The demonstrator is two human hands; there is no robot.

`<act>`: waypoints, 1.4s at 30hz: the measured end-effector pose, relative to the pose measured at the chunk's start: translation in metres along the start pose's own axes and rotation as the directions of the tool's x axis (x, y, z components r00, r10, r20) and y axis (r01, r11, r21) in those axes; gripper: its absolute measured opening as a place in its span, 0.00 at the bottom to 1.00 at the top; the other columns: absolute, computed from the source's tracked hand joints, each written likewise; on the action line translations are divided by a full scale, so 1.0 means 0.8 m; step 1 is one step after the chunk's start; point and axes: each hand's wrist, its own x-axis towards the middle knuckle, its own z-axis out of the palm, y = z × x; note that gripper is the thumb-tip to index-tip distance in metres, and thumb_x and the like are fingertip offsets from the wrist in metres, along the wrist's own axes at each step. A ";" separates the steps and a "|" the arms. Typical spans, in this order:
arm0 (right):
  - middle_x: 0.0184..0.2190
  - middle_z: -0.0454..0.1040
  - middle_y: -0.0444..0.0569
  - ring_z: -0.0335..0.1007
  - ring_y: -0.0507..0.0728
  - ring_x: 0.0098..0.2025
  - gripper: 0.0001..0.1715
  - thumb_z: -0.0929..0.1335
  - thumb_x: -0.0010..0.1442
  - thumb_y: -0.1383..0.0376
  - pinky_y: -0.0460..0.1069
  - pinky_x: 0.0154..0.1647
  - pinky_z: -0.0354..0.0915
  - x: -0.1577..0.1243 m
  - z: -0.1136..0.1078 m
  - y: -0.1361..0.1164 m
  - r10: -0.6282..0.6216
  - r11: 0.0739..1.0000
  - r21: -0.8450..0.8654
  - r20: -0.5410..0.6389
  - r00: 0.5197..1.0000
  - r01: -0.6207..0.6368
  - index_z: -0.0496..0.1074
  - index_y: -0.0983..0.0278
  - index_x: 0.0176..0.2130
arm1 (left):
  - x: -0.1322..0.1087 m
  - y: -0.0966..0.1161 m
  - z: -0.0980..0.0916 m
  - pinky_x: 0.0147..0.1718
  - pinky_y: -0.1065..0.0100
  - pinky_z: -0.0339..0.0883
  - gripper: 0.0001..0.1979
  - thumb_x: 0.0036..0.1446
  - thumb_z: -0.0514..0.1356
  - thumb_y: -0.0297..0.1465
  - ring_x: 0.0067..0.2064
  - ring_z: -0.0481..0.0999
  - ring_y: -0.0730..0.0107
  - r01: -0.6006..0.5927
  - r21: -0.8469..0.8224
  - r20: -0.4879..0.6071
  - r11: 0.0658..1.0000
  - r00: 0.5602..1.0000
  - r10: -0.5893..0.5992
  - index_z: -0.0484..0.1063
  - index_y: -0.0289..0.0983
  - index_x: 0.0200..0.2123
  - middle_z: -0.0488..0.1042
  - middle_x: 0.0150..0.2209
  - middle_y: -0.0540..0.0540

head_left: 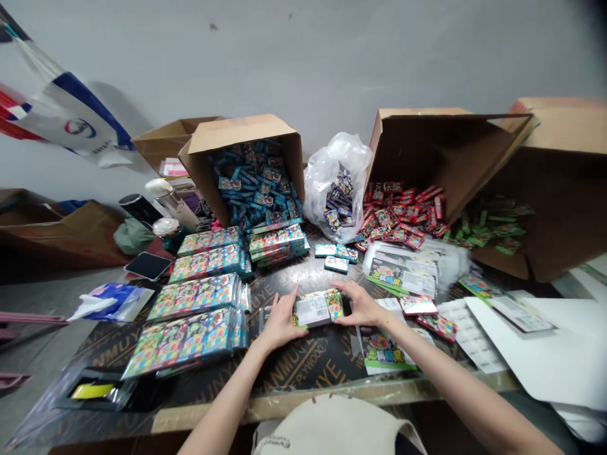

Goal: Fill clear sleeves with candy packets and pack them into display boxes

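Both my hands rest on the dark printed plywood tabletop (303, 373). My left hand (279, 319) and my right hand (360, 303) press from either side on a small colourful packet (317, 308) with a white label, holding it by its edges. Just beyond them lie a few loose blue packets (336, 256). Printed cards (393, 275) are spread near my right hand, and shrink-wrapped rows of packets (194, 303) stand to the left of my left hand.
Tipped cartons spill blue packets (256, 183), red packets (398, 215) and green packets (488, 221) at the back. A clear plastic bag (336, 183) holds more packets. White sheets (535, 341) lie at right; a steel flask (173, 205) stands back left.
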 end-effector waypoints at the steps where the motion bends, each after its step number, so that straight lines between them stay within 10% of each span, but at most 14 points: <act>1: 0.52 0.64 0.55 0.61 0.62 0.52 0.49 0.73 0.40 0.57 0.57 0.52 0.57 0.000 -0.005 -0.004 -0.002 0.999 0.040 0.009 1.000 0.002 0.55 0.63 0.57 | -0.002 0.000 -0.003 0.58 0.47 0.37 0.54 0.34 0.65 0.37 0.55 0.61 0.54 -0.007 -0.039 0.016 0.999 1.000 0.008 0.38 0.37 0.62 0.62 0.54 0.38; 17: 0.53 0.64 0.52 0.60 0.64 0.53 0.47 0.74 0.38 0.54 0.60 0.56 0.49 0.028 -0.062 -0.050 -0.042 0.996 0.079 0.062 0.997 0.037 0.59 0.58 0.55 | -0.007 0.033 -0.046 0.53 0.57 0.54 0.51 0.32 0.68 0.36 0.53 0.62 0.56 -0.028 -0.257 -0.041 0.966 0.999 0.018 0.47 0.39 0.60 0.61 0.53 0.41; 21: 0.54 0.62 0.52 0.61 0.61 0.53 0.45 0.71 0.46 0.54 0.57 0.54 0.55 0.039 -0.030 -0.064 0.320 0.887 0.429 -0.307 0.896 -0.170 0.51 0.55 0.59 | 0.000 0.042 -0.039 0.51 0.58 0.57 0.51 0.32 0.68 0.37 0.50 0.64 0.58 0.069 -0.292 -0.282 0.954 0.947 -0.154 0.48 0.42 0.60 0.62 0.48 0.45; 23: 0.50 0.67 0.52 0.68 0.58 0.45 0.41 0.66 0.53 0.51 0.55 0.45 0.63 0.049 -0.006 -0.075 0.546 0.665 0.712 -0.258 0.797 -0.225 0.45 0.55 0.60 | 0.004 0.049 -0.027 0.50 0.60 0.58 0.46 0.35 0.67 0.37 0.50 0.65 0.60 0.072 -0.408 -0.368 0.910 0.899 -0.236 0.52 0.40 0.58 0.63 0.46 0.45; 26: 0.41 0.72 0.49 0.72 0.56 0.36 0.33 0.63 0.54 0.49 0.51 0.35 0.67 0.068 0.024 -0.091 0.715 0.369 0.902 -0.122 0.689 -0.224 0.54 0.58 0.55 | 0.004 0.063 -0.006 0.49 0.62 0.59 0.25 0.49 0.59 0.38 0.48 0.68 0.62 0.025 -0.628 -0.355 0.778 0.881 -0.314 0.63 0.36 0.51 0.68 0.45 0.43; 30: 0.30 0.74 0.46 0.71 0.56 0.30 0.25 0.71 0.43 0.56 0.48 0.29 0.66 0.085 0.041 -0.100 0.820 0.299 0.932 -0.142 0.554 -0.204 0.65 0.62 0.41 | -0.002 0.087 0.015 0.49 0.64 0.59 0.18 0.55 0.54 0.41 0.47 0.69 0.64 0.014 -0.854 -0.250 0.520 0.866 -0.434 0.69 0.35 0.44 0.73 0.42 0.44; 37: 0.25 0.75 0.44 0.73 0.59 0.28 0.27 0.69 0.44 0.60 0.53 0.30 0.66 0.064 0.042 -0.115 0.771 0.166 0.957 0.023 0.637 -0.236 0.58 0.59 0.44 | 0.000 0.102 0.015 0.32 0.67 0.67 0.20 0.45 0.61 0.44 0.30 0.76 0.66 -0.008 -0.987 0.101 -0.162 0.749 -0.655 0.72 0.31 0.31 0.75 0.26 0.46; 42: 0.32 0.77 0.47 0.74 0.61 0.35 0.23 0.65 0.44 0.65 0.56 0.37 0.66 0.054 0.031 -0.112 0.768 0.008 0.979 0.123 0.628 -0.202 0.58 0.60 0.43 | 0.013 0.088 -0.009 0.32 0.66 0.67 0.12 0.43 0.60 0.34 0.30 0.75 0.67 0.138 -0.979 0.198 -0.150 0.816 -0.543 0.73 0.32 0.30 0.76 0.27 0.46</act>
